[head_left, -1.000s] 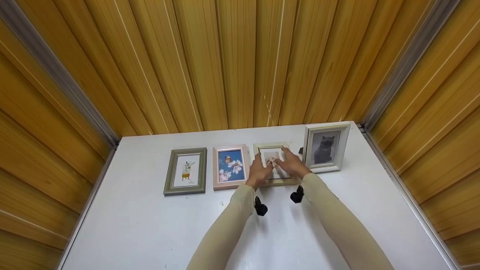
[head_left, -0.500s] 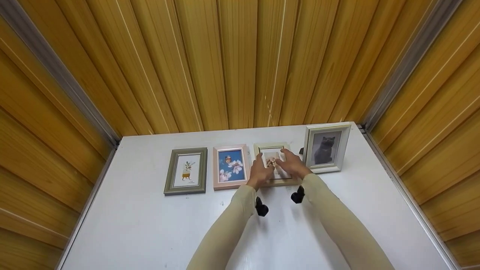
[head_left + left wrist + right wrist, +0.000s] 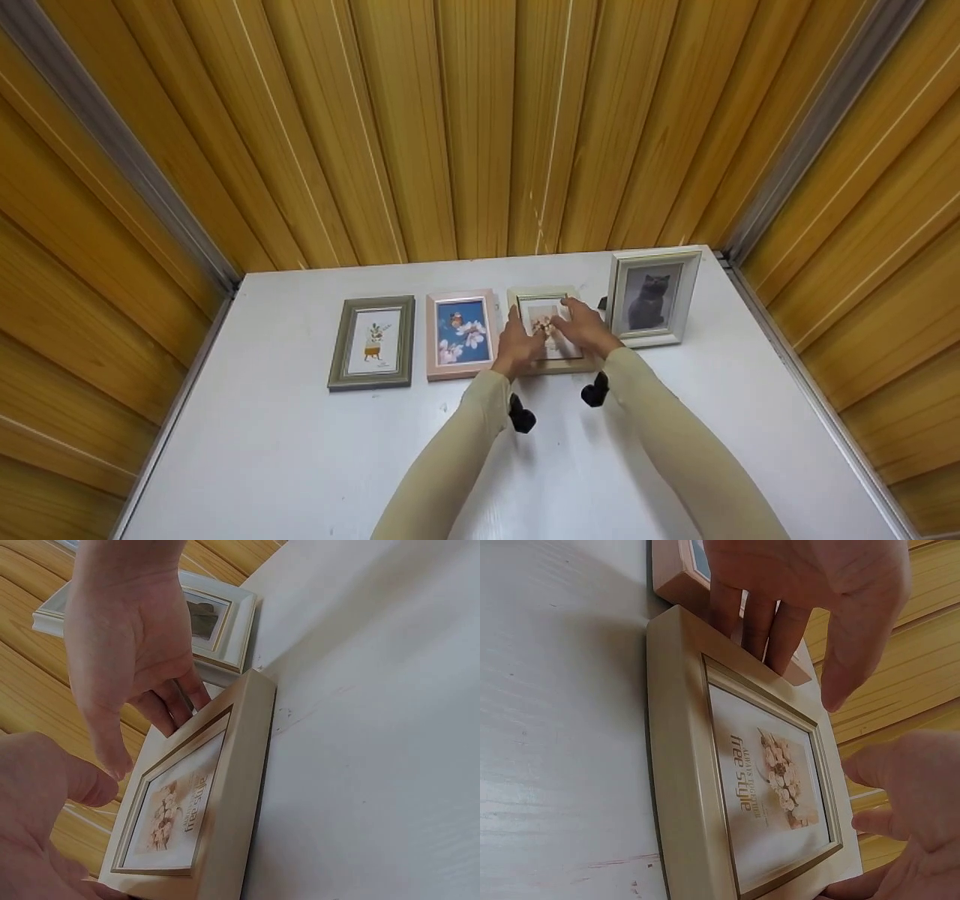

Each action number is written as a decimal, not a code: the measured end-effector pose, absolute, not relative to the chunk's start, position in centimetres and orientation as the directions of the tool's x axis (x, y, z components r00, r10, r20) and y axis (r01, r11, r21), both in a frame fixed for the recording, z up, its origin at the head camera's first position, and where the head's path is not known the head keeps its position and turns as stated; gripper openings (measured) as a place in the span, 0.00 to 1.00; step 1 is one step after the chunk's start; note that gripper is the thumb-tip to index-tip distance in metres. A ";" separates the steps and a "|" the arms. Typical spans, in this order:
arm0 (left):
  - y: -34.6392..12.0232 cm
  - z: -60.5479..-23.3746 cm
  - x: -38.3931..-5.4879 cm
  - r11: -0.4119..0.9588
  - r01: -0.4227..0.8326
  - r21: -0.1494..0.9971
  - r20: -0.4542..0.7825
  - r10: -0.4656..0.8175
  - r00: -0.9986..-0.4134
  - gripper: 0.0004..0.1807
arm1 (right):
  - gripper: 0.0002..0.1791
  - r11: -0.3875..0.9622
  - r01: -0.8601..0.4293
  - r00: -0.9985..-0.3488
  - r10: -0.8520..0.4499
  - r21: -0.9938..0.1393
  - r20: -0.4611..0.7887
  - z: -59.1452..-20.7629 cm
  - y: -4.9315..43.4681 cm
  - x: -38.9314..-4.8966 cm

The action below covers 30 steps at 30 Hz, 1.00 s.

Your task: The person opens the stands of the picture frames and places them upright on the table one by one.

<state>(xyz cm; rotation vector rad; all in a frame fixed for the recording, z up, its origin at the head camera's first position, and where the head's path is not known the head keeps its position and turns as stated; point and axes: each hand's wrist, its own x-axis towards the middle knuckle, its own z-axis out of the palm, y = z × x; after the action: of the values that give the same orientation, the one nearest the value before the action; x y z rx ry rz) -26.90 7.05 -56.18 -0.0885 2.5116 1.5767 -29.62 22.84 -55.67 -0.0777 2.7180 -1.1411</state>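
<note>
A cream picture frame with a photo of a bouquet lies face up on the white table. My left hand grips its left side, fingers reaching down over the outer edge beside the pink frame. On the opposite side my right hand holds the right edge in the same way. Both thumbs hover over the glass, pointing toward each other. In the right wrist view, gold lettering shows beside the bouquet. The right hand's fingertips disappear behind the frame's side in the left wrist view.
Left of the hands lie a pink frame with blossoms and a green frame with a potted plant. A white frame with a grey cat stands upright at right. Wood-look panels rise behind the table.
</note>
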 end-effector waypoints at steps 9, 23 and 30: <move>6.9 -55.6 -26.7 0.399 -0.185 0.898 -0.210 0.019 -0.978 0.45 | 0.32 0.709 0.022 -0.988 -0.091 -0.705 -0.123 -55.6 22.8 -29.5; 6.0 -55.5 -27.1 0.368 -0.139 0.919 -0.141 -0.023 -0.990 0.41 | 0.32 0.699 0.044 -0.999 0.019 -0.714 -0.044 -55.4 22.5 -29.5; 5.3 -56.1 -27.0 0.386 -0.121 0.915 -0.103 -0.068 -0.992 0.40 | 0.32 0.700 0.049 -0.997 0.077 -0.713 0.007 -55.6 22.5 -29.5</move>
<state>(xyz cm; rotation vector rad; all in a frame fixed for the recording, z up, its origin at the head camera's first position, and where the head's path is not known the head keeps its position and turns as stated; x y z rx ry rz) -27.05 5.25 -56.05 -0.1760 2.5743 1.7055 -29.46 22.54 -55.58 0.1092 2.9294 -1.2265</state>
